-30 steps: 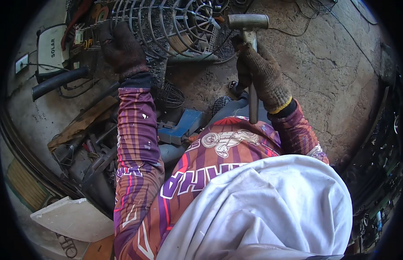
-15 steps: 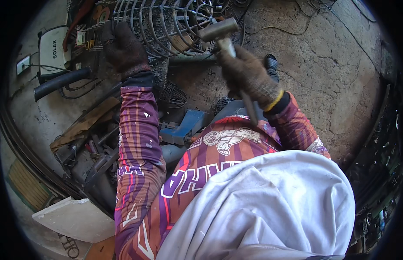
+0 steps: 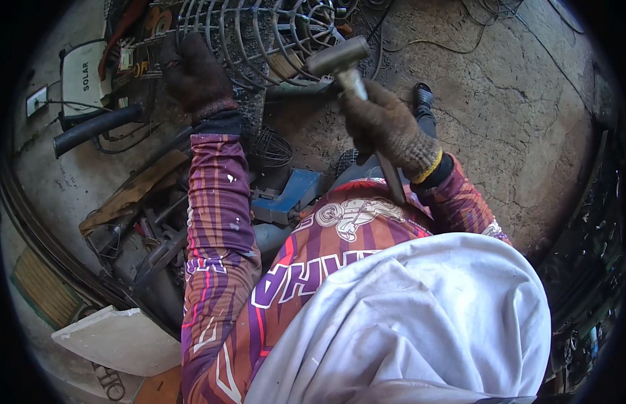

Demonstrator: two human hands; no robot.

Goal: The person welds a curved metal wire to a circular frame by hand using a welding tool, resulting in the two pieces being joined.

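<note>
Metal hammer [image 3: 338,56] clasped in our closed right hand [image 3: 388,126], we're best bracing the barred cage [image 3: 258,34] firmly — left hand [image 3: 198,77] curled, its hold unclear.

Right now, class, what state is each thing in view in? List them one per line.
Left hand: gloved, curled at the metal cage; exact grip hidden.
Right hand: gloved, closed around the hammer handle.
Hammer: held, head slanted.
Metal cage: bars curved, gaps between them.
Floor: cracked.
Cord: lying loose on the floor.
White cloth: draped, creased.
</note>
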